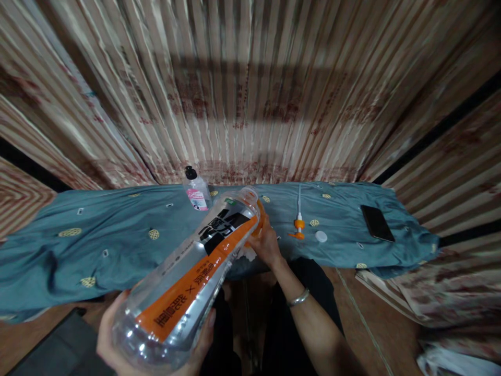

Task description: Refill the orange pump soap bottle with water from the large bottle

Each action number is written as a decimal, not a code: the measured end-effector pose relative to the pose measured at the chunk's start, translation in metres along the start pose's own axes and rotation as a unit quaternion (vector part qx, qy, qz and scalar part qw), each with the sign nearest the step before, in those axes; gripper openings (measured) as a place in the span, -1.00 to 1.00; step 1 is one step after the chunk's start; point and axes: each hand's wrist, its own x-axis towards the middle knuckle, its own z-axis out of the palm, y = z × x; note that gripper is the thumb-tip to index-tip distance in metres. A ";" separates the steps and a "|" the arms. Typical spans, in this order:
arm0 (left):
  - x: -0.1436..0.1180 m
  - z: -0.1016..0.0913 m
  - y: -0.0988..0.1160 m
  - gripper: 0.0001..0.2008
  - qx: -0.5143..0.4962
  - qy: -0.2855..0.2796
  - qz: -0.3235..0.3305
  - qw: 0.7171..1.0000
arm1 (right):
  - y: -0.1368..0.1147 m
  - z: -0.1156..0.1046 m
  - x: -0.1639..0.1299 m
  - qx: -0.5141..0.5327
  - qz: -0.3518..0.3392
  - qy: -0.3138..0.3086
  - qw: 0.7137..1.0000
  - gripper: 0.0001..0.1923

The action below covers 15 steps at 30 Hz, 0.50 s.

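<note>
Clear bottle [188, 279] aslant across near cloth edge [344, 256], left fingers [205, 334] clamped round its base, right fingers [266, 223] round something orange [261, 210]

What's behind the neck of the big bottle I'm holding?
Behind the large bottle, near its neck, your right hand meets something orange, partly covered, so I can't tell what it is. Something white peeks out below. Anything else behind the label is hidden.

The large bottle [187, 271] is clear, glossy plastic, its label [195, 284] shiny; the pump [299, 224] looks smooth plastic. Creased cloth forms the cover [121, 224], pleated fabric the curtain [242, 94]. The bracelet [299, 298] is polished metal.
</note>
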 end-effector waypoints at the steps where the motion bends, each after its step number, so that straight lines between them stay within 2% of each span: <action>1: 0.000 0.000 0.000 0.15 -0.004 0.005 -0.001 1.000 | 0.000 0.000 0.000 -0.001 -0.002 -0.001 1.000 -0.12; 9: -0.001 0.002 -0.001 0.14 -0.019 0.019 -0.024 0.999 | 0.003 0.001 -0.001 -0.013 -0.009 -0.004 1.000 -0.16; 12: -0.001 -0.008 -0.012 0.19 -0.009 0.010 -0.032 0.999 | 0.005 0.000 -0.001 -0.013 -0.014 -0.012 1.000 -0.16; 15: 0.000 -0.020 -0.027 0.27 0.021 -0.036 -0.047 0.998 | 0.006 0.000 -0.001 -0.009 -0.016 -0.012 1.000 -0.17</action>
